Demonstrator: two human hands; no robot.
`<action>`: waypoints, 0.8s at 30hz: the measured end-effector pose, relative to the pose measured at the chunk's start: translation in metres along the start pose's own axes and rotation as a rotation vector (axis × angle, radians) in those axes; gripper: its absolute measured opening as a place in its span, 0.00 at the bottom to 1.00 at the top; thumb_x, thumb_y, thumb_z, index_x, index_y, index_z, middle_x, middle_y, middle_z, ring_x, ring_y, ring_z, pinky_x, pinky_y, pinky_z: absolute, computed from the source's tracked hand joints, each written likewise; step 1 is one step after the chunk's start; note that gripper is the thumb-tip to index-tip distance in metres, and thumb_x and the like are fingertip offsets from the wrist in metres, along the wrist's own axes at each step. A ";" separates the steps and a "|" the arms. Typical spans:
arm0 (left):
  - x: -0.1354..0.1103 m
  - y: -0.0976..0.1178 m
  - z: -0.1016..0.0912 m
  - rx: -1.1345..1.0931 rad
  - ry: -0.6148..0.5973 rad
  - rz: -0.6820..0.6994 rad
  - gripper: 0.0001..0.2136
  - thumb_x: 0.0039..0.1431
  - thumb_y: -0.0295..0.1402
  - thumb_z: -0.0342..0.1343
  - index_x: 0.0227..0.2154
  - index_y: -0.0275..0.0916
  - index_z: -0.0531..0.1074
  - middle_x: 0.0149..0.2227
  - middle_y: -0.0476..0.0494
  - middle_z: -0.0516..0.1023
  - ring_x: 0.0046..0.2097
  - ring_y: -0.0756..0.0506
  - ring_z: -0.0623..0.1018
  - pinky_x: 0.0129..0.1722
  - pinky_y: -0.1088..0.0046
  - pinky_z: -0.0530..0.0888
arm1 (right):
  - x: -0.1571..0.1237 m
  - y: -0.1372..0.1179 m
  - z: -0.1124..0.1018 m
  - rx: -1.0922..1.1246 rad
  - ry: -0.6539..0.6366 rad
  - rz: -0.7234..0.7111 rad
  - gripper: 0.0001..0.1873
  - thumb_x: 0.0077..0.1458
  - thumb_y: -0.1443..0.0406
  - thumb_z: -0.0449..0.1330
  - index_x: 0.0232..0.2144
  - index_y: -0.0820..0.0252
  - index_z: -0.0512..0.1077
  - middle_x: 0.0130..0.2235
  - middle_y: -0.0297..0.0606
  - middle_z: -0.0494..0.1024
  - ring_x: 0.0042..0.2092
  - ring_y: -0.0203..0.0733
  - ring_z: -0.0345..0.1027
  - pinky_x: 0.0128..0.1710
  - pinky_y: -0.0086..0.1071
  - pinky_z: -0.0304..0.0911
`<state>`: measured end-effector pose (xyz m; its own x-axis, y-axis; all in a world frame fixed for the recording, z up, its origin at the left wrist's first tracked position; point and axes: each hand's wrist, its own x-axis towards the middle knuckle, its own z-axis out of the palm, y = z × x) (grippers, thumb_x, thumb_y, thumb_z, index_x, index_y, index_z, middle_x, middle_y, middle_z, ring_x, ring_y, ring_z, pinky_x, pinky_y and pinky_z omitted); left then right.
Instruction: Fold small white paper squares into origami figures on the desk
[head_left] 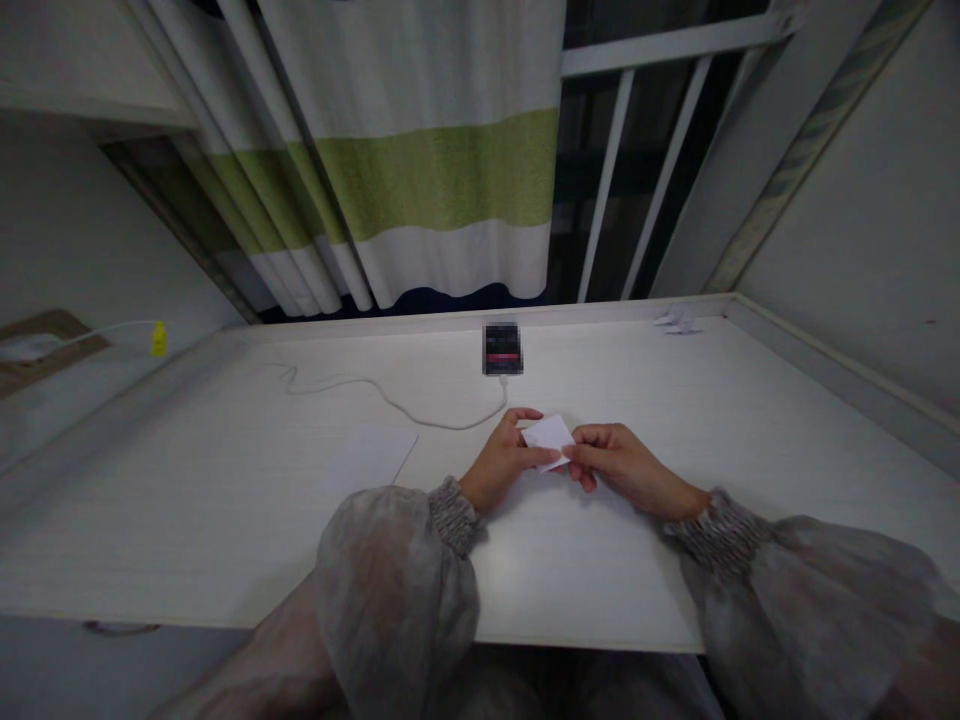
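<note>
A small folded piece of white paper (pixel 548 432) is held between both hands, just above the white desk. My left hand (pixel 504 456) grips its left side, with the thumb across the lower front and the forefinger behind the upper edge. On the other side, my right hand (pixel 616 458) pinches the lower right corner between thumb and fingers. The fingers behind the paper are partly hidden.
A white sheet (pixel 369 455) lies left of my hands on the desk (pixel 187 520). Beyond them is a blurred dark device (pixel 502 349) with a white cable (pixel 420 420). Small folded paper pieces (pixel 677 322) lie at the back right. A curtain (pixel 442 180) hangs behind.
</note>
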<state>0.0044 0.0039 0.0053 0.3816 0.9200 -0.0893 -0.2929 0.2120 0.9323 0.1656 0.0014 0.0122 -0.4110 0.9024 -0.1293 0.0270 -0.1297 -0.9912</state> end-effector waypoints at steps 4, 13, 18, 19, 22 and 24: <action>0.000 0.001 0.001 -0.029 0.018 -0.010 0.25 0.36 0.26 0.63 0.37 0.38 0.55 0.26 0.49 0.75 0.25 0.51 0.73 0.29 0.74 0.68 | 0.000 -0.001 -0.001 0.004 0.043 0.001 0.11 0.41 0.61 0.61 0.18 0.63 0.67 0.16 0.29 0.70 0.15 0.27 0.59 0.16 0.24 0.52; -0.001 0.003 -0.005 -0.078 -0.097 -0.030 0.25 0.39 0.32 0.63 0.38 0.40 0.55 0.24 0.50 0.75 0.27 0.47 0.77 0.35 0.65 0.72 | -0.002 -0.007 -0.003 0.039 0.105 0.020 0.11 0.37 0.61 0.62 0.15 0.63 0.66 0.14 0.29 0.68 0.14 0.28 0.57 0.15 0.24 0.52; -0.001 0.003 -0.010 -0.015 -0.099 -0.044 0.25 0.39 0.31 0.64 0.39 0.38 0.57 0.20 0.53 0.72 0.27 0.48 0.76 0.34 0.68 0.72 | -0.003 -0.006 -0.004 0.048 0.089 0.039 0.11 0.37 0.62 0.61 0.15 0.63 0.66 0.13 0.29 0.68 0.14 0.28 0.56 0.14 0.24 0.50; -0.001 0.003 -0.010 0.009 -0.090 -0.048 0.25 0.39 0.30 0.64 0.39 0.38 0.57 0.21 0.52 0.73 0.27 0.49 0.76 0.33 0.69 0.72 | -0.003 -0.006 -0.004 0.053 0.086 0.040 0.11 0.37 0.62 0.61 0.15 0.63 0.65 0.13 0.29 0.68 0.14 0.27 0.56 0.13 0.24 0.49; 0.001 0.003 -0.011 0.046 -0.080 -0.051 0.26 0.38 0.29 0.64 0.39 0.37 0.57 0.26 0.49 0.75 0.27 0.51 0.75 0.30 0.74 0.71 | -0.003 -0.005 -0.005 0.050 0.065 0.037 0.11 0.37 0.62 0.61 0.14 0.63 0.65 0.13 0.29 0.67 0.14 0.27 0.55 0.13 0.23 0.49; 0.001 0.002 -0.010 0.048 -0.065 -0.037 0.26 0.37 0.28 0.64 0.38 0.37 0.57 0.26 0.49 0.75 0.26 0.51 0.75 0.29 0.75 0.71 | -0.002 -0.004 -0.005 0.028 0.049 0.037 0.11 0.38 0.61 0.61 0.15 0.63 0.65 0.14 0.29 0.68 0.14 0.27 0.56 0.14 0.23 0.50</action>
<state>-0.0045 0.0089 0.0040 0.4478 0.8882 -0.1026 -0.2358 0.2280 0.9447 0.1706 0.0022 0.0162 -0.3647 0.9159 -0.1676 0.0156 -0.1739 -0.9846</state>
